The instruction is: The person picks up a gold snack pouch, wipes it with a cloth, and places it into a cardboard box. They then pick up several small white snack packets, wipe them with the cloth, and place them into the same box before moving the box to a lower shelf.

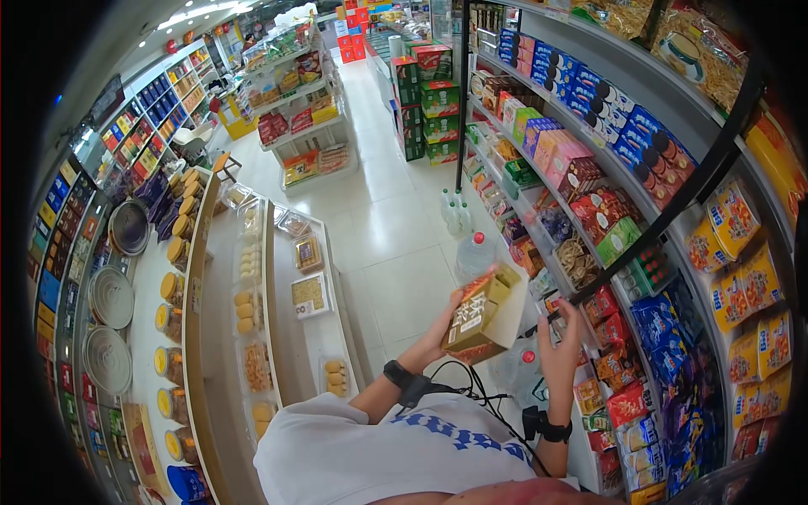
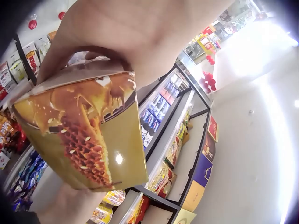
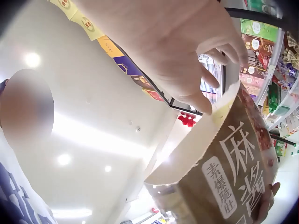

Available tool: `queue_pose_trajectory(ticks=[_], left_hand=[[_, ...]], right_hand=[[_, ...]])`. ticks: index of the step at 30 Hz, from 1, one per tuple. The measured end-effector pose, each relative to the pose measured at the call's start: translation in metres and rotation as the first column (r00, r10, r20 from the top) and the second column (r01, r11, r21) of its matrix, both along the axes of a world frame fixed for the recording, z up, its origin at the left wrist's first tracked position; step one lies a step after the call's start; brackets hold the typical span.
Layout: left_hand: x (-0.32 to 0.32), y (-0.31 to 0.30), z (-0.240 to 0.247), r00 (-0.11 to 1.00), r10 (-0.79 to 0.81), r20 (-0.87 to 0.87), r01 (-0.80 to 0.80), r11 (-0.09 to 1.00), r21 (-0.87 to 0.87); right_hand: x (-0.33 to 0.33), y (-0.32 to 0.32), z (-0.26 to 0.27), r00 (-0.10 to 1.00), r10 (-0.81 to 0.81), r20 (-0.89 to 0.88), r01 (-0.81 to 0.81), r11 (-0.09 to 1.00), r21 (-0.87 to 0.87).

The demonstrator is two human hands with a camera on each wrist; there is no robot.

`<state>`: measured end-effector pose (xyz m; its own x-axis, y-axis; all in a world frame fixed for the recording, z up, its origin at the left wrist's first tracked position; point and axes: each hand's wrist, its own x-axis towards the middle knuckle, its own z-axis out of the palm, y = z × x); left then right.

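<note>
Your left hand [image 1: 433, 338] grips the box [image 1: 473, 326], fingers curled round it. The box leans, with its open end [image 3: 190, 150] turned to your right hand [image 1: 561, 352]. That hand is just beside the opening, fingers loosely bent and apart, with nothing seen in them.

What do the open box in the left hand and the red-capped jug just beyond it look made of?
The open box looks like thin printed cardboard with a glossy finish: its rough edge is pale, and its gold face catches a highlight. The red-capped jug seems smooth, clear plastic, being see-through; glass remains possible.
</note>
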<state>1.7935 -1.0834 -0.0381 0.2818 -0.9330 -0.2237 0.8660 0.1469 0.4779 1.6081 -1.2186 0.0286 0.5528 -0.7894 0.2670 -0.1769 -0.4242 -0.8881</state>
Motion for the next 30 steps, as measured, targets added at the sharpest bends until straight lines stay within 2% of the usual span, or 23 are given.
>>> queue_pose_trajectory(ticks=[1,4,7,10,13,16,23,25,28,30], left_hand=[[0.003,0.0,-0.001,0.998,0.05,0.031,-0.05,0.999,-0.001],[0.006,0.008,0.01,0.996,0.084,-0.004,-0.084,0.996,-0.021],[0.008,0.006,0.002,0.992,0.127,0.007,-0.127,0.992,0.005],[0.012,0.006,-0.014,0.994,0.083,0.069,-0.086,0.995,0.045],[0.014,0.012,-0.015,0.971,0.075,0.227,-0.109,0.984,0.143],[0.017,0.02,-0.013,0.96,0.175,0.22,-0.197,0.977,0.08],[0.03,0.032,-0.023,0.952,0.181,0.248,-0.215,0.97,0.117],[0.036,0.031,-0.036,0.949,0.166,0.268,-0.206,0.97,0.128],[0.044,0.034,-0.049,0.963,0.034,0.268,-0.112,0.954,0.28],[0.043,0.035,-0.043,0.974,0.036,0.224,-0.102,0.952,0.289]], right_hand=[[-0.001,-0.001,-0.009,1.0,0.02,-0.008,-0.019,0.999,0.044],[0.0,-0.005,-0.027,0.919,0.327,-0.22,-0.234,0.902,0.363],[0.011,0.02,-0.021,0.896,0.44,-0.067,-0.273,0.661,0.699],[0.026,0.035,-0.016,0.852,0.515,-0.091,-0.314,0.643,0.698],[0.032,0.034,-0.028,0.841,0.528,-0.117,-0.32,0.66,0.68],[0.038,0.041,-0.024,0.863,0.499,-0.08,-0.299,0.632,0.715],[0.047,0.047,-0.035,0.929,0.365,0.066,-0.235,0.444,0.865],[0.048,0.051,-0.034,0.934,0.346,0.094,-0.247,0.43,0.868],[0.047,0.051,-0.038,0.939,0.321,0.121,-0.259,0.435,0.862],[0.044,0.05,-0.041,0.945,0.301,0.132,-0.263,0.452,0.852]])
